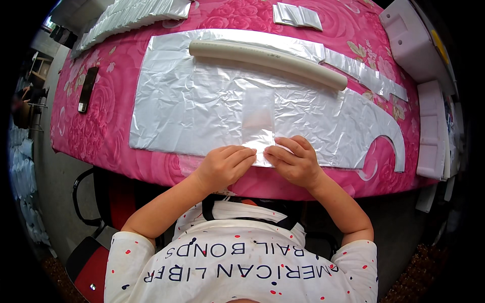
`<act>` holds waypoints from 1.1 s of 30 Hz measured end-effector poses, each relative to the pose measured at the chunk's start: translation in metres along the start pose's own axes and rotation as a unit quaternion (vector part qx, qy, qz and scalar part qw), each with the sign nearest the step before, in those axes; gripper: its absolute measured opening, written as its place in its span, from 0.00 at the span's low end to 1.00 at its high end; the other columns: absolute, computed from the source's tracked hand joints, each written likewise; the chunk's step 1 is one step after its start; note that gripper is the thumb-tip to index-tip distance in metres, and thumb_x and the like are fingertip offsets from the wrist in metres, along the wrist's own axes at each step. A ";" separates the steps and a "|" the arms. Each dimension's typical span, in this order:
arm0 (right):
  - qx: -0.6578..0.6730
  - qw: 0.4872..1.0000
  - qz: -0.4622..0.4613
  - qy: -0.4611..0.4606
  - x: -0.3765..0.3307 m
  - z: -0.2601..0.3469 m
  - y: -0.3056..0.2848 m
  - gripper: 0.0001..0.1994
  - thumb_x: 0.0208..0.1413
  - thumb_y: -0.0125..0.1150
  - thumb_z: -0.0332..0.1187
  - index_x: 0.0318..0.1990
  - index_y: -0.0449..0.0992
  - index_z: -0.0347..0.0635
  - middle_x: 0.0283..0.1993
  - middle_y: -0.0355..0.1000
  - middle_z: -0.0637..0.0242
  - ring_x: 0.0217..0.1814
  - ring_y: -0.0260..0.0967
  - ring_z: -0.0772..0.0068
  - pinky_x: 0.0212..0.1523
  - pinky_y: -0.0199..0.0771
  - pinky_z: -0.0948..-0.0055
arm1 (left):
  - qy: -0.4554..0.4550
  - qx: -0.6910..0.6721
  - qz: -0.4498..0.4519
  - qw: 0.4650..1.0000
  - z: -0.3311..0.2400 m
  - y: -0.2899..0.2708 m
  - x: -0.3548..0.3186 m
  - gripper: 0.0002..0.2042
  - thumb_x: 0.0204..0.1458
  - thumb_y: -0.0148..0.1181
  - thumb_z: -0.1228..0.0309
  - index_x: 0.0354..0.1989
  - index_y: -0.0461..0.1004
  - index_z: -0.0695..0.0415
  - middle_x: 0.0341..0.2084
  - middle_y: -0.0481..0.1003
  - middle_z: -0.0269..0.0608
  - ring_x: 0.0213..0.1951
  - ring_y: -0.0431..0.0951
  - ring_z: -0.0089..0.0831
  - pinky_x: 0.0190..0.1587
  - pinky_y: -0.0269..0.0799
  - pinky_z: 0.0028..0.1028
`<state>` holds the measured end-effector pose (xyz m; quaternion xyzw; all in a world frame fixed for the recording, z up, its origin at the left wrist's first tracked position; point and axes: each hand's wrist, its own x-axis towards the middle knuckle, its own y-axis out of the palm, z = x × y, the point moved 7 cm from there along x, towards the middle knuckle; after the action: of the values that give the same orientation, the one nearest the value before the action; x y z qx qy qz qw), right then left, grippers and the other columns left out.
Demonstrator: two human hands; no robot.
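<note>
A shiny white plastic sheet [174, 108], shaped like a disposable apron with a curved cut-out and straps at its right end, lies spread on the table. On its middle is a narrow, clear plastic strip or small bag [258, 113]; I cannot tell which. My left hand [226, 164] is closed, its fingertips pressed together at the left near corner of this clear plastic piece. Opposite, my right hand [294, 159] pinches its right near corner, close to the sheet's front edge. Across the sheet's far part rests a long pale tube [268, 61].
A pink flowered tablecloth [81, 136] covers the table. Folded white plastic packets are piled at the far left [134, 20], with a smaller stack [297, 16] at the far side. A dark phone [88, 90] lies left. White foam boxes [431, 129] stand right; a red-black chair [91, 262] is lower left.
</note>
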<state>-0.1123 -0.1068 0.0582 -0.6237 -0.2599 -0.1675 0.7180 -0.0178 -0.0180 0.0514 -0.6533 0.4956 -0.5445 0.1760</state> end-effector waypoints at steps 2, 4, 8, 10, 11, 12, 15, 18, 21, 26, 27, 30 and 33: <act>0.002 1.000 0.002 0.000 0.000 0.000 0.000 0.06 0.41 0.63 0.29 0.30 0.78 0.48 0.38 0.72 0.78 0.47 0.66 0.73 0.43 0.65 0.72 | -0.003 0.002 -0.001 1.000 0.001 0.001 -0.001 0.09 0.39 0.60 0.76 0.32 0.74 0.62 0.34 0.76 0.41 0.34 0.78 0.35 0.33 0.75 0.28; 0.002 1.000 0.002 -0.002 0.000 0.000 0.001 0.05 0.41 0.63 0.29 0.29 0.78 0.48 0.38 0.72 0.78 0.47 0.66 0.73 0.42 0.65 0.72 | -0.004 0.008 -0.006 1.000 0.001 0.000 -0.001 0.09 0.39 0.60 0.76 0.32 0.74 0.61 0.35 0.76 0.41 0.35 0.78 0.35 0.33 0.75 0.28; 0.012 1.000 -0.016 -0.005 0.000 0.001 -0.001 0.02 0.43 0.61 0.28 0.27 0.76 0.44 0.38 0.71 0.73 0.47 0.66 0.72 0.43 0.66 0.72 | -0.013 0.028 -0.024 0.999 -0.001 -0.005 0.003 0.09 0.39 0.59 0.75 0.31 0.74 0.60 0.37 0.76 0.40 0.36 0.78 0.34 0.35 0.75 0.28; 0.013 1.000 -0.016 -0.002 -0.001 0.001 -0.001 0.02 0.43 0.62 0.28 0.26 0.76 0.44 0.38 0.71 0.73 0.47 0.66 0.72 0.43 0.66 0.72 | -0.013 0.030 -0.023 0.999 -0.001 -0.005 0.003 0.08 0.38 0.59 0.75 0.30 0.74 0.59 0.37 0.76 0.39 0.37 0.78 0.34 0.36 0.75 0.28; 0.014 1.000 -0.017 -0.001 -0.001 0.001 -0.001 0.02 0.43 0.62 0.28 0.26 0.76 0.44 0.38 0.71 0.74 0.47 0.66 0.72 0.43 0.66 0.72 | -0.009 0.028 -0.018 0.999 0.000 -0.005 0.001 0.08 0.38 0.59 0.74 0.30 0.74 0.59 0.37 0.76 0.39 0.37 0.78 0.33 0.36 0.75 0.28; 0.013 1.000 -0.015 -0.002 -0.001 0.001 -0.001 0.02 0.43 0.62 0.28 0.26 0.76 0.44 0.39 0.71 0.74 0.47 0.67 0.72 0.43 0.66 0.72 | -0.004 0.025 -0.013 1.000 0.000 -0.004 0.000 0.08 0.38 0.59 0.74 0.29 0.74 0.59 0.38 0.76 0.39 0.38 0.78 0.33 0.36 0.75 0.28; 0.010 1.000 -0.012 -0.005 -0.001 0.002 0.000 0.02 0.43 0.62 0.28 0.26 0.76 0.44 0.39 0.71 0.74 0.47 0.66 0.72 0.43 0.66 0.72 | -0.001 0.038 -0.016 0.999 -0.001 -0.004 0.001 0.07 0.38 0.59 0.74 0.28 0.74 0.59 0.38 0.76 0.38 0.38 0.77 0.32 0.37 0.75 0.28; 0.011 1.000 -0.010 -0.004 -0.001 0.002 0.001 0.02 0.43 0.62 0.28 0.26 0.77 0.44 0.40 0.71 0.74 0.48 0.66 0.72 0.43 0.66 0.72 | 0.001 0.050 -0.016 0.999 -0.002 -0.005 0.000 0.06 0.39 0.58 0.74 0.28 0.75 0.58 0.38 0.76 0.37 0.39 0.77 0.32 0.38 0.74 0.29; 0.012 1.000 -0.007 -0.005 -0.001 0.003 0.001 0.02 0.43 0.62 0.28 0.26 0.77 0.43 0.41 0.71 0.73 0.48 0.66 0.72 0.43 0.66 0.72 | 0.007 0.064 -0.016 0.998 -0.003 -0.006 -0.001 0.06 0.40 0.59 0.74 0.28 0.75 0.58 0.37 0.77 0.36 0.39 0.77 0.31 0.38 0.74 0.29; 0.008 1.000 -0.004 -0.010 0.001 0.004 0.001 0.02 0.44 0.62 0.28 0.27 0.77 0.43 0.41 0.71 0.73 0.48 0.66 0.72 0.43 0.66 0.71 | 0.011 0.091 -0.006 0.996 -0.005 -0.002 -0.007 0.06 0.42 0.58 0.74 0.30 0.76 0.56 0.38 0.77 0.34 0.40 0.77 0.29 0.40 0.73 0.28; 0.008 1.000 -0.002 -0.011 0.000 0.004 0.001 0.02 0.44 0.62 0.28 0.27 0.77 0.43 0.42 0.72 0.73 0.48 0.66 0.72 0.43 0.66 0.71 | 0.012 0.096 -0.003 0.995 -0.005 -0.002 -0.008 0.06 0.42 0.58 0.74 0.30 0.77 0.56 0.38 0.77 0.34 0.40 0.77 0.29 0.40 0.73 0.28; 0.012 1.000 0.005 -0.010 -0.001 0.004 0.003 0.03 0.44 0.61 0.29 0.29 0.78 0.44 0.42 0.72 0.73 0.49 0.66 0.72 0.44 0.65 0.71 | 0.006 0.092 -0.001 0.996 -0.006 -0.003 -0.008 0.07 0.42 0.58 0.74 0.30 0.77 0.56 0.38 0.77 0.34 0.40 0.77 0.28 0.41 0.72 0.28; 0.032 0.999 0.022 0.012 0.000 0.001 0.005 0.07 0.43 0.61 0.29 0.32 0.77 0.44 0.43 0.72 0.72 0.49 0.66 0.72 0.45 0.66 0.71 | -0.002 0.089 -0.001 0.996 -0.006 -0.004 -0.007 0.06 0.42 0.58 0.74 0.31 0.77 0.56 0.39 0.77 0.35 0.40 0.77 0.28 0.41 0.72 0.28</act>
<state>-0.1099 -0.1049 0.0546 -0.6038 -0.2425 -0.1511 0.7441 -0.0204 -0.0082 0.0528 -0.6367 0.4441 -0.5854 0.2339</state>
